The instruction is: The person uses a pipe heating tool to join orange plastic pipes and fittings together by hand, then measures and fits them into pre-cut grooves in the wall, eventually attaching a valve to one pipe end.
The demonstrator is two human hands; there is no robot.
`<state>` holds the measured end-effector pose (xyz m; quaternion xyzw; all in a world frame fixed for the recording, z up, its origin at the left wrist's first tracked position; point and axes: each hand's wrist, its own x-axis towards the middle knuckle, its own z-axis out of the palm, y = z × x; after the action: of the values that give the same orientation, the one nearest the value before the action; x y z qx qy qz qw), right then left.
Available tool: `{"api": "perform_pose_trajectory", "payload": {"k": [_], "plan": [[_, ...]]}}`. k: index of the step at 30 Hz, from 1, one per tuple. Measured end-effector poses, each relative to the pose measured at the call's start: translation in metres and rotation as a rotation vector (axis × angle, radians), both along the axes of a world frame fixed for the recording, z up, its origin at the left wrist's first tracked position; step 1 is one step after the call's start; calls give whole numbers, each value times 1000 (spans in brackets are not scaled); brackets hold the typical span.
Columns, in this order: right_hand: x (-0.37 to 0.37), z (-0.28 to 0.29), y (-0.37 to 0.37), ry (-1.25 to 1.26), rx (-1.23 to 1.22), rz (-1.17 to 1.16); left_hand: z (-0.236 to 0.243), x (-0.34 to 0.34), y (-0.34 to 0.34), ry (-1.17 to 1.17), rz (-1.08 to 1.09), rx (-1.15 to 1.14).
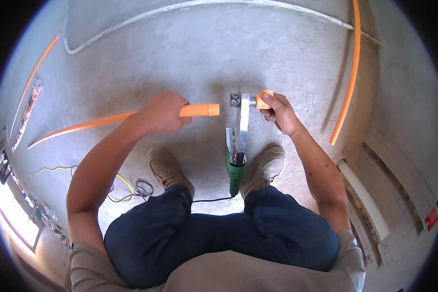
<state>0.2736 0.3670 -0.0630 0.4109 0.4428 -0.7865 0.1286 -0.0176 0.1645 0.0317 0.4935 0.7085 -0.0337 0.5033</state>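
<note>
Clock read over the whole view, twelve at top.

Left hand (164, 113) at 10 o'clock, closed in a fist round the orange pipe (199, 110). Pipe's near end points to 3, just beside the heater (242, 117) but apart from it; its tail bends away toward 9.

Right hand (281, 112) at 2, thumb and fingers gripping the orange fitting (264, 100). Fitting meets the metal stub on the heater's 3 o'clock side; cannot tell how far it is seated.

Heater upright in view, head toward 1, green handle (235, 173) toward 6, between the boots (269, 165). Black cord (211, 200) runs from the handle toward 9.

Yellow cable (127, 187) on the floor (190, 58) at 8. Second orange pipe, long, at 2 (354, 73). White pipe (364, 197) at 4.
</note>
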Motion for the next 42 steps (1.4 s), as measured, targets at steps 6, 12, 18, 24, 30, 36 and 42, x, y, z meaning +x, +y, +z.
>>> {"api": "perform_pose_trajectory", "payload": {"k": [6,12,18,24,30,36,42], "plan": [[-8,30,-8,-69,105,-120,31,10,-21,43,-12,101],[1,133,-13,225,678,44,72,34,-42,161,11,240],[-13,173,-51,594,730,240,93,48,-46,216,81,432],[-15,181,-75,596,599,158,110,52,-49,240,116,499],[-14,188,-85,561,516,143,120,56,-54,263,116,516],[-14,190,-89,569,474,131,124,60,-57,268,124,533],[-15,198,-88,627,566,179,127,62,-60,297,94,537]]}}
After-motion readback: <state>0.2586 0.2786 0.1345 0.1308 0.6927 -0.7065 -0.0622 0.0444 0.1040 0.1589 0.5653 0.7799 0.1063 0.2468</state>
